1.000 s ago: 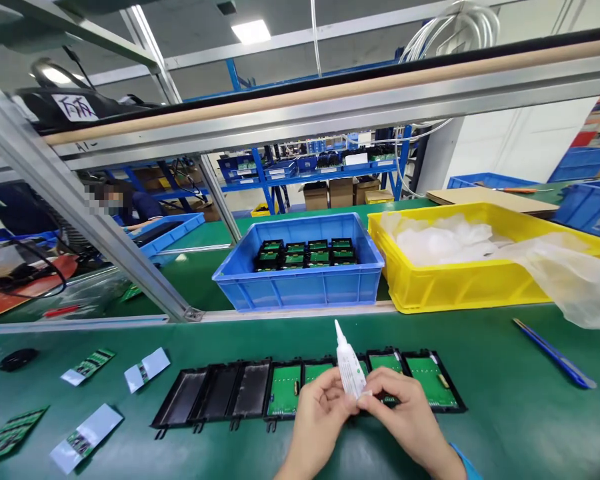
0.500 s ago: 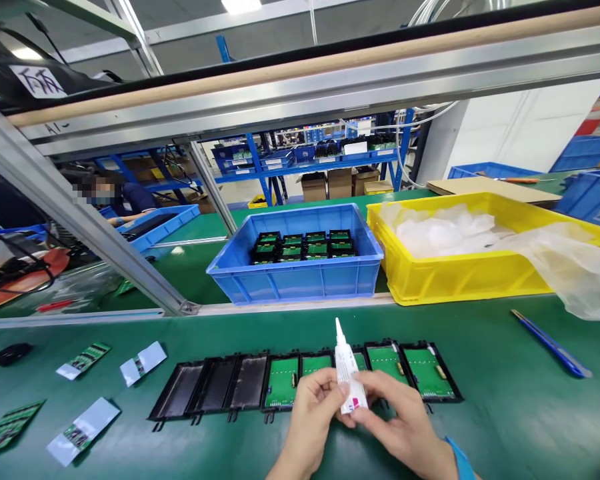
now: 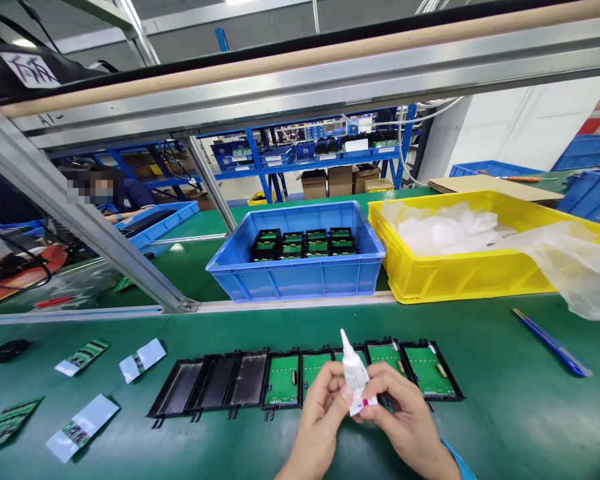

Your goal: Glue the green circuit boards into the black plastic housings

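Note:
A white glue tube with a long pointed nozzle is held between my two hands, nozzle up and leaning slightly left. My left hand grips its left side, thumb on the front. My right hand pinches the lower right part near the tube's tail. Just beyond my hands runs a row of black plastic cases. The cases on the left hold no board; those on the right hold green circuit boards. My hands and the tube partly cover the middle cases.
Loose circuit boards with pale film lie at the left. A blue bin of boards in cases and a yellow bin with white plastic wrap stand behind. A blue utility knife lies right. A metal beam crosses above; a person sits far left.
The tube has moved slightly right and down, with its nozzle tilted more to the left. Both hands have shifted with it, and the right fingers have closed in around its lower part.

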`<state>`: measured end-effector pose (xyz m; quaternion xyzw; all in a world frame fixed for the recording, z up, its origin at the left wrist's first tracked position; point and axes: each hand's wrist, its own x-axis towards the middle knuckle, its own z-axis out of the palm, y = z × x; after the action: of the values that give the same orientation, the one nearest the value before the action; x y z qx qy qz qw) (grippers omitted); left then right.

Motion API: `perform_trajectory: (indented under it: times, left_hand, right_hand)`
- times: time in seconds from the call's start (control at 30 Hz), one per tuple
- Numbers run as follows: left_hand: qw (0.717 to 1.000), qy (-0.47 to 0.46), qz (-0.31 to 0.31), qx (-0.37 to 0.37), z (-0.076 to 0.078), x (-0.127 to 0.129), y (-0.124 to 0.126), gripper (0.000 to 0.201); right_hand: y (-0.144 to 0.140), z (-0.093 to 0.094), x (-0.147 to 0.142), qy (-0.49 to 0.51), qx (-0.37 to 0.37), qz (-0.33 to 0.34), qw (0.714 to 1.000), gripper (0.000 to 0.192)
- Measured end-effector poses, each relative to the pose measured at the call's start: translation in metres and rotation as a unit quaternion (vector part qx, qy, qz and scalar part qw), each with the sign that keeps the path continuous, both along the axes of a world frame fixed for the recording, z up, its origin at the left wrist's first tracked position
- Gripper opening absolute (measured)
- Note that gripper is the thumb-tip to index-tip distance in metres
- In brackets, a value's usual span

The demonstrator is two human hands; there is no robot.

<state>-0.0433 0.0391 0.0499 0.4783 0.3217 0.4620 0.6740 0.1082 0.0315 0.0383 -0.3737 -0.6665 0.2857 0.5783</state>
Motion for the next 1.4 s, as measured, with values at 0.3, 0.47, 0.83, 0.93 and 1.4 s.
perform_trajectory:
  times: [0.3,0.47,0.83,0.93,1.4]
  left_hand:
    - [0.999,0.034,0.022,0.031,-0.009,0.009,-0.007,0.033]
    - [0.993,0.095,0.053,0.041,-0.009,0.009,-0.005,0.031]
    - [0.975,0.195,0.043,0.099,0.009,-0.010,0.005,0.013]
    - [0.901,0.374,0.018,0.220,0.017,-0.039,0.023,0.034]
    - [0.800,0.503,-0.118,0.306,-0.024,-0.040,0.063,0.101]
  right_hand:
    - [-0.002,-0.004,-0.001,0.151,-0.161,0.036,0.975,0.022]
    - [0.000,-0.005,-0.002,0.183,-0.205,0.042,0.961,0.021]
    - [-0.003,-0.004,-0.012,0.397,-0.297,0.104,0.862,0.024]
    - [0.008,0.011,0.013,0.343,-0.291,0.073,0.890,0.022]
    - [0.027,0.003,0.067,-0.069,-0.261,-0.055,0.961,0.031]
